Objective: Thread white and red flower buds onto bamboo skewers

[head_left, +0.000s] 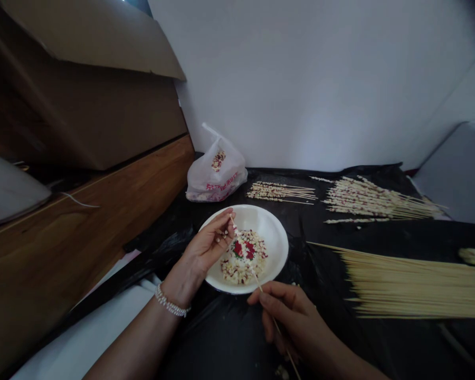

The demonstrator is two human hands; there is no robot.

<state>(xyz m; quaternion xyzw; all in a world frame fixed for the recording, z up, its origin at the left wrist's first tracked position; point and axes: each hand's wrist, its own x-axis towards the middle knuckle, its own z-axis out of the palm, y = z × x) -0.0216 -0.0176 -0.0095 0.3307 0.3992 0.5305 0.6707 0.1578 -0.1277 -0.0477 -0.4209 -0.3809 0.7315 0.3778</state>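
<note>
The left hand (208,245), with a beaded bracelet at its wrist, has its fingertips pinched together on small pale kernels at the tip of a thin bamboo skewer (257,282). The right hand (288,316) is curled closed around the skewer's lower shaft. The skewer slants over a round white bowl (275,232) of pale and red kernels. The bowl sits on a black plastic-covered surface (340,338) with 2 heaps of threaded skewers (364,200), a pile of bare bamboo sticks (415,285) and a white plastic bag (216,174), below a white wall (320,79).
</note>
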